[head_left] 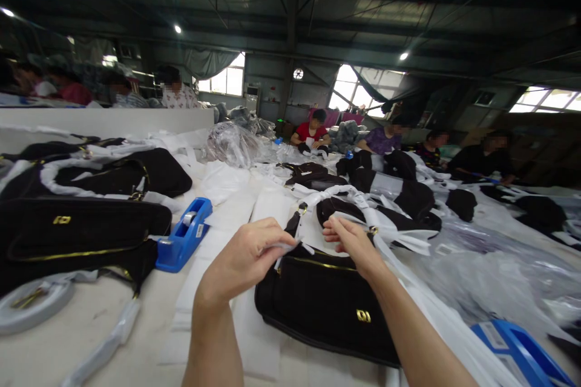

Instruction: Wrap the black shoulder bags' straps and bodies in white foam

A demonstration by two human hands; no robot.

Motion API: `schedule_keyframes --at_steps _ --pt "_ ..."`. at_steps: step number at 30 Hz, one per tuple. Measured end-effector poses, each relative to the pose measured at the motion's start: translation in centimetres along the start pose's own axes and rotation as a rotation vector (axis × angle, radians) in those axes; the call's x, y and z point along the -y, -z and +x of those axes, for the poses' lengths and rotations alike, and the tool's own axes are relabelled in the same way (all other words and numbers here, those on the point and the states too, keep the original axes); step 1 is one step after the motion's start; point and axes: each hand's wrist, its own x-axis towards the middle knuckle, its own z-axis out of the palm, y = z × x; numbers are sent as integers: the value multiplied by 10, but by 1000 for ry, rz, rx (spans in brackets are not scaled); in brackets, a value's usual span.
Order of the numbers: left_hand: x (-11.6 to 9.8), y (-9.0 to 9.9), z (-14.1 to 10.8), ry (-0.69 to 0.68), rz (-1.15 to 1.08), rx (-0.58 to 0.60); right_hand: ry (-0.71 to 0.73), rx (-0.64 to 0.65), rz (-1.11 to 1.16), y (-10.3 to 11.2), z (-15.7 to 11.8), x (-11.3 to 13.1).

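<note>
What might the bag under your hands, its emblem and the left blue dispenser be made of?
The bag looks like matte black fabric, its surface dull; its emblem, like shiny gold-toned metal by its glint, though coated plastic is possible; the dispenser, like smooth moulded plastic, given its even blue colour and sheen.

A blue plastic tape dispenser [184,239] stood just beside a black fabric bag with a gold emblem [82,239] on the white worktop [154,320], while crumpled clear plastic [490,272] lay to the right and a person in a red shirt [312,132] was beyond, before bright, multi-paned windows [229,78].
</note>
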Motion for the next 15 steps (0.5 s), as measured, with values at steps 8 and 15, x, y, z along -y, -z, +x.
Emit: schedule_keyframes --at_steps 8,15 --pt "-40 -27 -21 -20 159 448 -52 244 693 -21 18 12" --pt "27 -48 10 167 -92 64 22 229 761 -18 0 23"
